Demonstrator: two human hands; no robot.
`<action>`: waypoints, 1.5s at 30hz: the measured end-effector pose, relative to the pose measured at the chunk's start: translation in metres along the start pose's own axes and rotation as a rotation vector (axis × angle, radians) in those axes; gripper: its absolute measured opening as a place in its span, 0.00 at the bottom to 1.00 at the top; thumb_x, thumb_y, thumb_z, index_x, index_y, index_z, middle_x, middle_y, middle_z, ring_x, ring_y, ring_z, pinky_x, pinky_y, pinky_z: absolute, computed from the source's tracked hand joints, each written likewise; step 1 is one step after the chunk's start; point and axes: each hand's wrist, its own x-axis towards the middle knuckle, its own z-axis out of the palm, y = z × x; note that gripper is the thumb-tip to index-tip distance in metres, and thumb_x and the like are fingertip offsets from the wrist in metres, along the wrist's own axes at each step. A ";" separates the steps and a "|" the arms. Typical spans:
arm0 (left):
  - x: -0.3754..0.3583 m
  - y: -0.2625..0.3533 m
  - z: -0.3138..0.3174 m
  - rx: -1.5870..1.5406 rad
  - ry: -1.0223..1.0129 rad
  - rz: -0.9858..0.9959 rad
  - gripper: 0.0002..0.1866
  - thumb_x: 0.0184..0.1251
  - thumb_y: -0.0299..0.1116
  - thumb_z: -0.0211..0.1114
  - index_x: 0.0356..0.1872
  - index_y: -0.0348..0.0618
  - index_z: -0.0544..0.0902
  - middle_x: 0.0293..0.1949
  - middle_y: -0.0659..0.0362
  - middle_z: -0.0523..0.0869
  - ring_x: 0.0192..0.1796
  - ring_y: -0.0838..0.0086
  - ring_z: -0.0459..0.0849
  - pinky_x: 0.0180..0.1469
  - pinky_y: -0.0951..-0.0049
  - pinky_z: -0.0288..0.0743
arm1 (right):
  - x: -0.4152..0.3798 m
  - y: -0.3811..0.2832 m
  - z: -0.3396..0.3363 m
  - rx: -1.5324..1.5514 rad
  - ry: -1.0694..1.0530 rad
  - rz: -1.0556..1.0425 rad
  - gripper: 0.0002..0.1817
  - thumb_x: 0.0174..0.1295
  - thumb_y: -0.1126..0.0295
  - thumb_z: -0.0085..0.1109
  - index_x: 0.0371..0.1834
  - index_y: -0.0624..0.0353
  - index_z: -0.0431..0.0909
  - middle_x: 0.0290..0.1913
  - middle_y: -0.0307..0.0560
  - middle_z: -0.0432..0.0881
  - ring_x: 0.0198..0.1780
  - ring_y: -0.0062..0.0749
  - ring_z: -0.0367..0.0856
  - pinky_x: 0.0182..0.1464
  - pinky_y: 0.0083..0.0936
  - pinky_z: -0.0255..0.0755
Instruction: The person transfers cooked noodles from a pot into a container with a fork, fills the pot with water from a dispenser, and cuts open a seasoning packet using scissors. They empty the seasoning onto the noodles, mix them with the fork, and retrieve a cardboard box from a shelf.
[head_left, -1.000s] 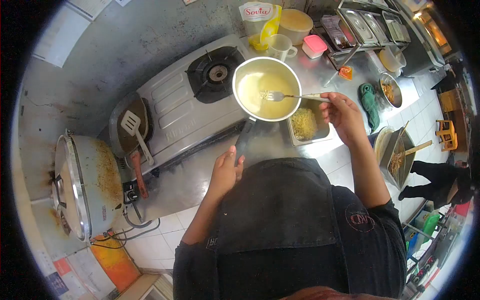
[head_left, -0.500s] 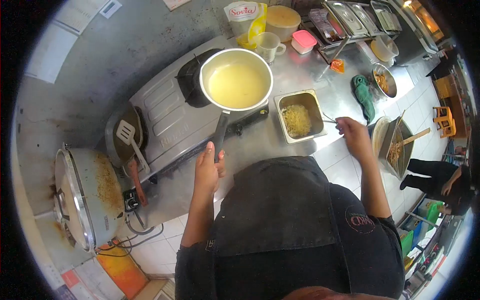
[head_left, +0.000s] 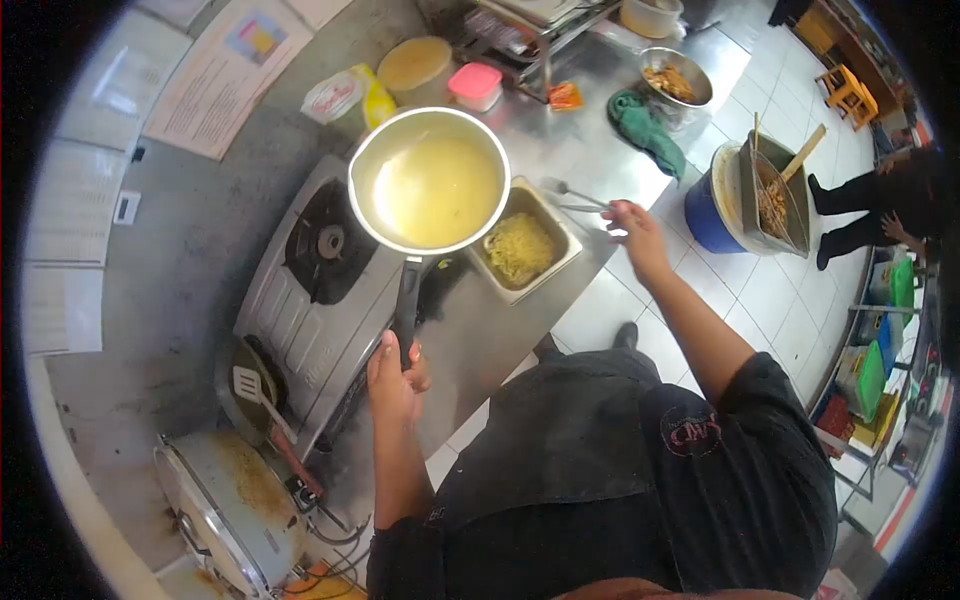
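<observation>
"What is the left hand [head_left: 398, 375] doing?"

"It is closed around the black handle [head_left: 408, 300] of the pot [head_left: 425, 125], thumb on top."

"And where is the pot?"

"Held up in front of the person, its rim overlapping the stove [head_left: 290, 325] on one side and a corner of the tin [head_left: 562, 258] on the other."

"Anything in it?"

"A pale yellow liquid [head_left: 430, 195], with light shining off it."

"What about the right hand [head_left: 635, 235]?"

"Its fingers are pinched on the end of a fork [head_left: 580, 195]. The head points toward the tin, just beside its far right edge. I cannot tell whether it touches the counter [head_left: 460, 345]."

"What does the tin hold?"

"Yellow shreds [head_left: 520, 250], heaped at the near end. The tin sits on the counter, between the pot and the right hand."

"And further round?"

"Behind the pot, a pouch [head_left: 378, 98] and a box [head_left: 475, 88] with a pink lid. To the right, an orange packet [head_left: 565, 97], then a green cloth [head_left: 645, 135] near a bowl [head_left: 680, 72] of food."

"On the left?"

"A white spatula [head_left: 250, 385] lies across a pan [head_left: 232, 408] beside the stove, and a big cooker [head_left: 240, 490] stands nearer."

"Anyone else?"

"A person [head_left: 870, 195] in dark clothes on the tiled floor [head_left: 735, 290], well apart from the counter."
</observation>
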 end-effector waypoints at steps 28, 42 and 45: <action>-0.085 -0.267 0.725 0.276 -0.751 -0.321 0.22 0.77 0.55 0.51 0.29 0.49 0.69 0.14 0.73 0.57 0.13 0.85 0.52 0.16 0.78 0.44 | -0.314 -0.066 -0.805 -0.723 0.764 -0.045 0.13 0.65 0.65 0.61 0.48 0.60 0.82 0.45 0.50 0.84 0.42 0.35 0.82 0.46 0.30 0.76; -0.029 -0.430 1.271 0.478 -1.132 -0.503 0.18 0.75 0.46 0.60 0.26 0.51 0.68 0.16 0.73 0.60 0.13 0.85 0.53 0.16 0.78 0.45 | -0.505 0.153 -1.046 -0.377 0.726 1.325 0.23 0.67 0.54 0.52 0.54 0.61 0.79 0.53 0.64 0.81 0.59 0.58 0.76 0.63 0.45 0.68; -0.027 -0.444 1.395 0.470 -1.203 -0.486 0.19 0.74 0.46 0.61 0.25 0.52 0.67 0.16 0.73 0.60 0.14 0.85 0.53 0.16 0.78 0.46 | -0.450 0.135 -1.112 -0.256 0.809 1.270 0.22 0.68 0.54 0.51 0.53 0.61 0.79 0.51 0.64 0.81 0.57 0.58 0.77 0.61 0.46 0.69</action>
